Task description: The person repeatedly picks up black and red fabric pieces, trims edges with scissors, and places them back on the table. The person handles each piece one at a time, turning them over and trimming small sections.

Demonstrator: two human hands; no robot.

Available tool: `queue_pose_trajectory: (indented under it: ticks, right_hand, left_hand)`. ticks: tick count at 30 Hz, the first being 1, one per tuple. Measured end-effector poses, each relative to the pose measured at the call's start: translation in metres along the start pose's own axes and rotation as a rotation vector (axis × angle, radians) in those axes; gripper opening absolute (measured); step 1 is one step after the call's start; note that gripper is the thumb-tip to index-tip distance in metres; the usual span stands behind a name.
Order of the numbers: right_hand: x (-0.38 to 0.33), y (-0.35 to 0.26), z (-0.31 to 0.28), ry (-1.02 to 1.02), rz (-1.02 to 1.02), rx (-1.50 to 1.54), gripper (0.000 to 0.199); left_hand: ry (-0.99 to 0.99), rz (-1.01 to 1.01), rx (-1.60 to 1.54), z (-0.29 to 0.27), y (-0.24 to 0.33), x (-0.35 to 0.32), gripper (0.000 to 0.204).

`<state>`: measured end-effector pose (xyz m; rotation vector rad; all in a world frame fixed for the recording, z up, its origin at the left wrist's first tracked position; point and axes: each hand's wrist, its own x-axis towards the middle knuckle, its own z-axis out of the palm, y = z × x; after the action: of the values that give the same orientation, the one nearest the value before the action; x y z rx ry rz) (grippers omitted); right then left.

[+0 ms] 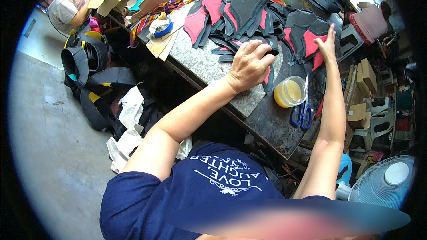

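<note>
- Larger pile of black-and-pink cut pieces (249,6) — flat, with curved edges and pointed corners, overlapping at mixed angles on the worktable (271,126)
- Smaller group of black-and-pink pieces (302,24) — also overlapping, just right of the larger pile, their pink parts facing up

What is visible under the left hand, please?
Black and pink pieces show beyond and beside the left hand; what its palm and fingers cover directly beneath cannot be seen.

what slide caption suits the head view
Left hand and right hand by black and pink pieces, jar and scissors nearby.
</note>
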<state>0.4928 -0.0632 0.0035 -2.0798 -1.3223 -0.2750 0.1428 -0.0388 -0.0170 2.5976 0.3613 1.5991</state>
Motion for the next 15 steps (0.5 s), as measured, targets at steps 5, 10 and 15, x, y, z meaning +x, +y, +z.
queue_pose_trajectory:
  ticks: [5, 10, 15]
  right_hand:
    - [-0.006, 0.033, -0.002, 0.234, 0.132, -0.025, 0.093]
    - [-0.02, 0.023, -0.017, 0.194, 0.288, -0.391, 0.105]
    - [-0.028, 0.002, -0.042, 0.073, 0.104, -0.151, 0.108]
  left_hand:
    - [0.001, -0.017, 0.051, 0.0, 0.004, -0.002, 0.025]
    - [0.042, -0.007, 0.082, -0.001, 0.003, -0.002, 0.023]
    - [0.116, -0.012, 0.086, -0.008, 0.006, 0.001, 0.022]
